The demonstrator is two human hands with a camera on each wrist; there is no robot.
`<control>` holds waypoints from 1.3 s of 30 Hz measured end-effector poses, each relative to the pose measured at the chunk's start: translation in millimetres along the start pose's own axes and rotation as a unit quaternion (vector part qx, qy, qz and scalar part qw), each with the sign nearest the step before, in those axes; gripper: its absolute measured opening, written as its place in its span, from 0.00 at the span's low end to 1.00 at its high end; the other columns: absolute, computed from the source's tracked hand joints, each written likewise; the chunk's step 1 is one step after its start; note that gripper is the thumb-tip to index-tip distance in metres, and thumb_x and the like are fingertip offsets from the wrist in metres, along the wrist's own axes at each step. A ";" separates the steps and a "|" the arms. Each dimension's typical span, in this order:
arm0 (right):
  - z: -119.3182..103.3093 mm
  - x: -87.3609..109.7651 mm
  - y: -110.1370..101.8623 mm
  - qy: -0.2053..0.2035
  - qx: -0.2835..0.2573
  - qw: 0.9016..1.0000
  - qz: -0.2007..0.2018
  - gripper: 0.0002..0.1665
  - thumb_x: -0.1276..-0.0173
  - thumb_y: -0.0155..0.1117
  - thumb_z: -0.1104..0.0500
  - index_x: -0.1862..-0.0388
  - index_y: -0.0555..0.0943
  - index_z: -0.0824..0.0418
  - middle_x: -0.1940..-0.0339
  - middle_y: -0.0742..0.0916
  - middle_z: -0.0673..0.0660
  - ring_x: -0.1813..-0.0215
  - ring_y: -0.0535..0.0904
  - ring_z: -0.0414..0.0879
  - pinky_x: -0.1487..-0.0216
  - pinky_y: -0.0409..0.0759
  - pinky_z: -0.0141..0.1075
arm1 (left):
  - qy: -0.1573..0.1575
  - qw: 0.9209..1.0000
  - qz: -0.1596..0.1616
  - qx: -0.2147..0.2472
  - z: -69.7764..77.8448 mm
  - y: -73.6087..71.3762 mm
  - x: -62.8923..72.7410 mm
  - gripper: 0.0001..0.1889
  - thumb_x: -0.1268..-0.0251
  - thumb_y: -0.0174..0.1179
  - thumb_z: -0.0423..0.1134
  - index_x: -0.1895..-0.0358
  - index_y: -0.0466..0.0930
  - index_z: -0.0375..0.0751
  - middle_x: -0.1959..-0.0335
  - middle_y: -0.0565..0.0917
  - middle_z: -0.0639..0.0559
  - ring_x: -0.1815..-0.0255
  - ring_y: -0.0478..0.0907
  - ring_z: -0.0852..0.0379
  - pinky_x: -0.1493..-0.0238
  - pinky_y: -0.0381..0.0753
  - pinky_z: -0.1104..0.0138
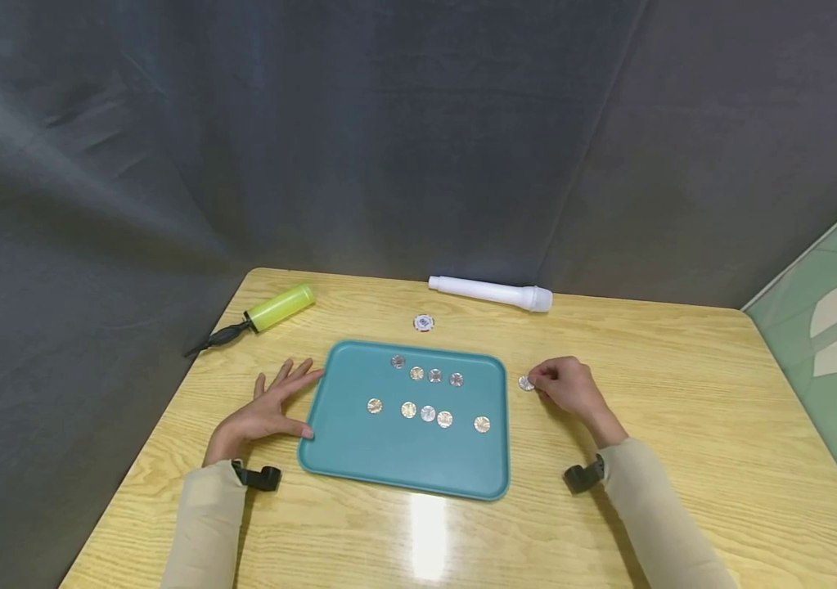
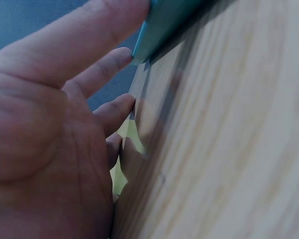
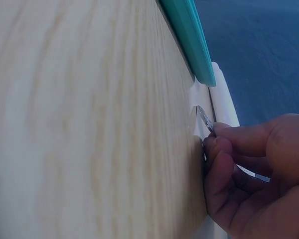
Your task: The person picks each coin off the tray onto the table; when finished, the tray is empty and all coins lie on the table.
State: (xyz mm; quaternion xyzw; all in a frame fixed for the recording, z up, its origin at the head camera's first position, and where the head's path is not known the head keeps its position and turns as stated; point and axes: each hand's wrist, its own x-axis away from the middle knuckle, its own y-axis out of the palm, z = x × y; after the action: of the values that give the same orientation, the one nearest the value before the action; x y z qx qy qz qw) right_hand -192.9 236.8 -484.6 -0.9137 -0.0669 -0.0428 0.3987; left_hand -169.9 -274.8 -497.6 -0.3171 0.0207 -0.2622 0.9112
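Note:
A teal tray (image 1: 403, 466) lies on the wooden table with several gold and silver coins on it, in two loose rows; one gold coin (image 1: 482, 424) is at its right. Just right of the tray, my right hand (image 1: 569, 386) pinches a silver coin (image 1: 526, 383) between thumb and fingers. In the right wrist view that coin (image 3: 205, 118) stands tilted, its lower edge near the tabletop. My left hand (image 1: 263, 415) is spread at the tray's left edge, thumb and index finger touching the rim. The left wrist view shows its straight fingers beside the tray (image 2: 164, 27).
Behind the tray lies a white poker chip (image 1: 424, 322) with coloured edge marks. A white microphone (image 1: 490, 293) lies along the back edge. At the back left is a yellow-green hand pump (image 1: 281, 307) with a black end. A dark curtain (image 1: 403, 147) hangs behind the table.

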 end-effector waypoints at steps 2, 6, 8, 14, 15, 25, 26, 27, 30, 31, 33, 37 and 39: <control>-0.8 -0.5 0.2 0.001 0.002 1.000 0.001 0.11 0.28 0.61 0.62 0.61 0.87 0.68 0.76 0.86 0.54 0.74 0.76 0.41 0.72 0.75 0.30 | 0.000 1.000 0.000 -0.002 -0.3 -0.5 0.0 0.53 0.52 0.78 0.45 0.21 0.59 0.46 0.16 0.43 0.36 0.18 0.22 0.30 0.31 0.10 0.30; -1.8 -1.3 1.3 0.000 0.005 1.000 0.003 0.11 0.28 0.62 0.62 0.62 0.88 0.68 0.75 0.87 0.55 0.73 0.75 0.41 0.71 0.74 0.30 | -0.002 1.000 0.001 -0.002 -0.9 -0.9 0.3 0.53 0.52 0.79 0.46 0.21 0.59 0.46 0.16 0.43 0.36 0.18 0.22 0.30 0.31 0.10 0.30; -1.7 -1.9 1.9 -0.004 0.009 1.000 0.007 0.10 0.29 0.62 0.62 0.63 0.88 0.67 0.74 0.88 0.56 0.72 0.76 0.40 0.71 0.74 0.30 | -0.002 1.000 0.001 -0.001 -0.9 -1.1 0.4 0.53 0.52 0.79 0.46 0.21 0.59 0.46 0.16 0.43 0.36 0.18 0.22 0.30 0.31 0.10 0.30; -1.7 -2.5 3.0 -0.009 0.013 1.000 0.014 0.11 0.28 0.62 0.62 0.63 0.88 0.68 0.74 0.89 0.57 0.73 0.76 0.39 0.73 0.74 0.29 | 0.000 1.000 0.001 -0.002 -0.4 -1.8 0.1 0.53 0.52 0.78 0.45 0.21 0.58 0.46 0.16 0.42 0.36 0.18 0.22 0.30 0.31 0.10 0.31; -1.6 -2.4 3.0 -0.009 0.012 1.000 0.015 0.11 0.28 0.62 0.62 0.63 0.88 0.68 0.74 0.89 0.57 0.73 0.76 0.38 0.72 0.74 0.29 | 0.000 1.000 0.001 -0.003 -0.6 -1.8 0.0 0.53 0.51 0.78 0.45 0.21 0.58 0.46 0.16 0.42 0.36 0.18 0.22 0.30 0.31 0.10 0.31; 0.5 0.4 -1.7 -0.003 -0.006 1.000 0.012 0.11 0.28 0.63 0.60 0.60 0.88 0.67 0.70 0.89 0.58 0.71 0.76 0.39 0.70 0.74 0.28 | 0.001 1.000 0.000 -0.004 -1.0 -0.3 -1.9 0.53 0.52 0.78 0.46 0.21 0.58 0.46 0.16 0.43 0.36 0.18 0.23 0.30 0.31 0.11 0.31; 0.2 0.7 -2.6 -0.002 -0.012 1.000 0.013 0.11 0.28 0.63 0.60 0.59 0.88 0.67 0.69 0.89 0.58 0.71 0.76 0.40 0.71 0.75 0.28 | 0.001 1.000 0.000 -0.005 -1.1 -0.3 -2.1 0.54 0.52 0.79 0.46 0.21 0.58 0.46 0.16 0.43 0.36 0.18 0.23 0.30 0.31 0.11 0.30; -0.5 1.1 -3.7 -0.005 -0.019 1.000 0.012 0.11 0.28 0.63 0.60 0.59 0.88 0.67 0.68 0.89 0.59 0.71 0.76 0.40 0.71 0.75 0.29 | 0.001 1.000 0.001 -0.004 -1.1 -0.3 -2.1 0.54 0.53 0.79 0.46 0.21 0.58 0.46 0.16 0.43 0.36 0.18 0.23 0.30 0.31 0.11 0.30; -4.0 1.5 -7.6 -0.012 -0.039 0.999 0.015 0.11 0.28 0.62 0.61 0.57 0.87 0.68 0.67 0.89 0.62 0.71 0.78 0.44 0.74 0.77 0.30 | 0.000 1.000 0.001 -0.004 -1.3 -0.3 -2.1 0.54 0.53 0.79 0.46 0.21 0.58 0.46 0.16 0.43 0.36 0.18 0.23 0.30 0.31 0.11 0.30; -5.7 1.6 -8.9 -0.015 -0.043 0.999 0.017 0.11 0.27 0.62 0.62 0.56 0.87 0.68 0.67 0.89 0.63 0.72 0.79 0.45 0.74 0.77 0.30 | 0.000 1.000 0.001 -0.003 -1.3 -0.3 -2.0 0.54 0.53 0.79 0.46 0.21 0.58 0.46 0.16 0.43 0.36 0.18 0.23 0.30 0.31 0.11 0.31; -9.6 1.4 -11.1 -0.026 -0.046 0.998 0.022 0.11 0.27 0.62 0.62 0.56 0.86 0.68 0.66 0.89 0.64 0.72 0.80 0.45 0.74 0.77 0.30 | -0.001 1.000 0.001 -0.003 -1.3 -0.2 -1.7 0.53 0.52 0.78 0.46 0.21 0.58 0.47 0.16 0.43 0.37 0.18 0.23 0.31 0.30 0.11 0.31; -19.6 1.3 -13.9 -0.049 -0.053 0.997 0.028 0.11 0.28 0.63 0.61 0.56 0.87 0.68 0.65 0.90 0.64 0.71 0.82 0.45 0.72 0.77 0.29 | -0.003 1.000 0.001 -0.005 -1.0 0.3 -1.3 0.54 0.52 0.78 0.47 0.21 0.58 0.46 0.16 0.43 0.37 0.18 0.23 0.30 0.30 0.11 0.31; -24.9 1.2 -14.4 -0.060 -0.064 0.996 0.026 0.12 0.28 0.63 0.61 0.56 0.87 0.68 0.64 0.90 0.65 0.70 0.83 0.45 0.71 0.78 0.28 | -0.003 1.000 0.001 -0.006 -0.9 0.6 -1.4 0.54 0.53 0.79 0.47 0.21 0.58 0.46 0.16 0.43 0.36 0.18 0.23 0.30 0.30 0.12 0.31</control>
State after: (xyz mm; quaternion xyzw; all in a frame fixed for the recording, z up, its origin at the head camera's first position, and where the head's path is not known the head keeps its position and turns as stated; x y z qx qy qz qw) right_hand -194.5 228.4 -457.1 -0.9398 -0.0636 0.0183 0.3353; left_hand -170.9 -274.2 -498.8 -0.3233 0.0196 -0.2596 0.9098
